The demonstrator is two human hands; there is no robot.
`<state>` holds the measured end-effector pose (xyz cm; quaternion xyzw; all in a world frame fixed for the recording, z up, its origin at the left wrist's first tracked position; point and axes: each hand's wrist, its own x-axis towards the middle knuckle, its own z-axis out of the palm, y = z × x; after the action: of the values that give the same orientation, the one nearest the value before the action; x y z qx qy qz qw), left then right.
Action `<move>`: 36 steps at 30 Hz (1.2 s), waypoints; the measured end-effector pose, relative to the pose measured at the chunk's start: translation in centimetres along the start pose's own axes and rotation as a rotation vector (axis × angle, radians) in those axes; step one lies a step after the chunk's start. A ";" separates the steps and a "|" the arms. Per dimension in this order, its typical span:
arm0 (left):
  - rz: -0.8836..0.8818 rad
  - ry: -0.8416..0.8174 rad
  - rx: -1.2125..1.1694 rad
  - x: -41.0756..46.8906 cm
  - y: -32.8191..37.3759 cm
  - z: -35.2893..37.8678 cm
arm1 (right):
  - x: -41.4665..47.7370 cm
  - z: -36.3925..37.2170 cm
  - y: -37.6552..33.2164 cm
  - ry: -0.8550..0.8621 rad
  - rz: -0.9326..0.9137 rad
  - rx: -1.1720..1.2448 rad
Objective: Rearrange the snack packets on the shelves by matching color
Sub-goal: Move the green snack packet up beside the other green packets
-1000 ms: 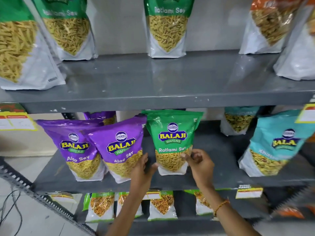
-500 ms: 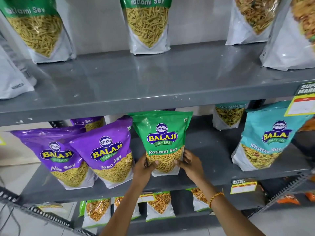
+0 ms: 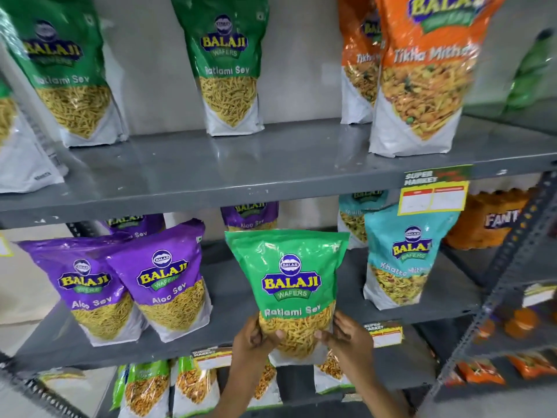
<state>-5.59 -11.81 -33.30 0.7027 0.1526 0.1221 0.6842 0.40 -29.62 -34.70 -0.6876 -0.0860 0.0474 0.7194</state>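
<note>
Green packet (image 3: 289,285) held before grey metal shelf (image 3: 241,188) against pale wall (image 3: 301,55).

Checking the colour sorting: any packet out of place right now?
Yes. The green Ratlami Sev packet, gripped by both hands, sits at the middle shelf among purple Aloo Sev packets; its green matches stand above.

Four green packets (image 3: 289,285), two hands (image 3: 256,336)
</note>
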 end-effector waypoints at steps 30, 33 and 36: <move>0.658 0.168 -0.096 10.3 31.5 -7.3 | 12.4 11.3 -31.0 -0.060 -0.584 -0.019; 0.622 0.149 -0.131 12.6 31.3 -7.4 | 14.6 11.7 -30.6 -0.020 -0.548 -0.093; 0.586 0.130 -0.127 13.9 30.8 -7.7 | 15.6 11.9 -30.4 0.003 -0.526 -0.140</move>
<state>5.76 0.10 -2.75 0.6631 -0.0210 0.3685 0.6512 11.89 -16.53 -2.94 -0.6896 -0.2638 -0.1482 0.6579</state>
